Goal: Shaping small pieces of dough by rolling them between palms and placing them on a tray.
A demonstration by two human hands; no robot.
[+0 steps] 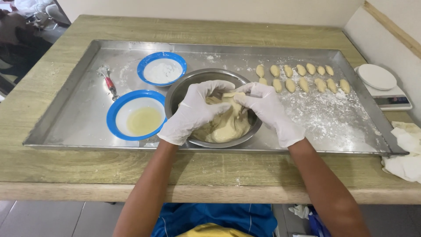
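Left hand (pixel 193 109), right hand (pixel 267 109), pinching dough (pixel 226 125)

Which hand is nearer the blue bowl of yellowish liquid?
Left. The left hand is in the metal bowl right beside the blue bowl of yellowish liquid; the right hand is at the metal bowl's far side.

Bright, even, sharp; soft shadows

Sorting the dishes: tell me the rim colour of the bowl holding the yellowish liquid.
Blue rim, white inside, on the bowl beside the left hand; head view.
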